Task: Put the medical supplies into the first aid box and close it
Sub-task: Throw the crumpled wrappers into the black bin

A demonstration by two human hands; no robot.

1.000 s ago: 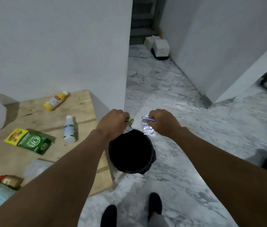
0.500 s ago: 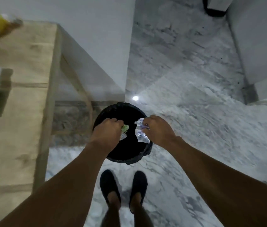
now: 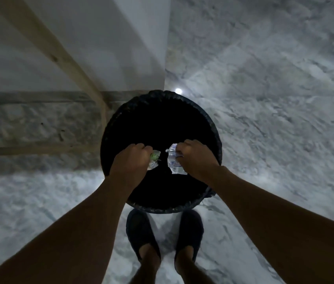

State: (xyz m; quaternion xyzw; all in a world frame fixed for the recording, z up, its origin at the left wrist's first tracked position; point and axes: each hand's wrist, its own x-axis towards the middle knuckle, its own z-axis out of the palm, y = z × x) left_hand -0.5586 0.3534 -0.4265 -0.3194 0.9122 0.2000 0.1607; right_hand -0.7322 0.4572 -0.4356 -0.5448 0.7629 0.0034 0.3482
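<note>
Over the bin [image 3: 163, 103] our left hand [image 3: 130, 160] pinches a green scrap [image 3: 154, 160] and our right hand [image 3: 196, 156] grips a clear wrapper [image 3: 173, 160], likely poised to drop both in.

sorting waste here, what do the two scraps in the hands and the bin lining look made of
Green-printed scrap in the left hand: thin crumpled film, likely plastic, possibly coated paper. Blue-printed scrap in the right hand: translucent, glossy, creased plastic wrapper. Bin lining: probably a black plastic bag; its rim is puckered and faintly shiny.
</note>
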